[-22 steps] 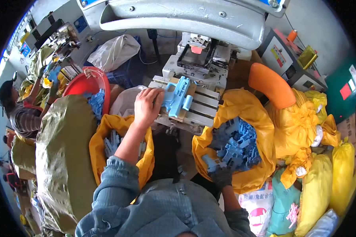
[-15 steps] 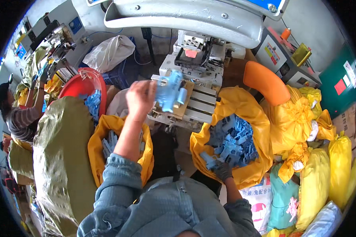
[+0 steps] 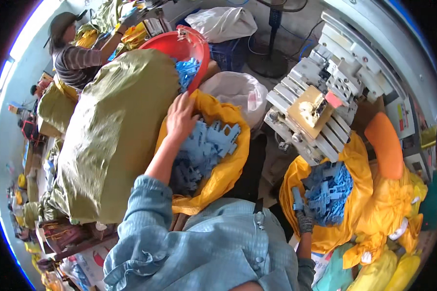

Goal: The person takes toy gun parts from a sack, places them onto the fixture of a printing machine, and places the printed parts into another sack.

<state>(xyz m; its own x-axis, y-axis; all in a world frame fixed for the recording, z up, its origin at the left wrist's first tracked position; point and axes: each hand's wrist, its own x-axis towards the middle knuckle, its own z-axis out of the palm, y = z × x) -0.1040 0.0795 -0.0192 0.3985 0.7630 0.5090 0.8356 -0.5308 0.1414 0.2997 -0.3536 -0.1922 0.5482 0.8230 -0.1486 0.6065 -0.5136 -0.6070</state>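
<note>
My bare left hand is at the far left rim of the left yellow sack, its fingers stretched out and no piece in them. Inside that sack lie light-blue plastic pieces, some shaped like toy guns. My right hand, in a dark glove, is at the near left edge of the right yellow sack. It grips a blue plastic piece that points upward; the fingers are partly hidden. More blue pieces fill this sack.
Beyond the sacks stands a grey-white machine with a wooden fixture on its slotted bed. An orange chute rises at right. A large olive sack and a red tub stand left, where another person works.
My left hand has gone from the machine's fixture down to the left sack and has let go of its blue piece. The view has swung left. My right hand still grips a piece.
</note>
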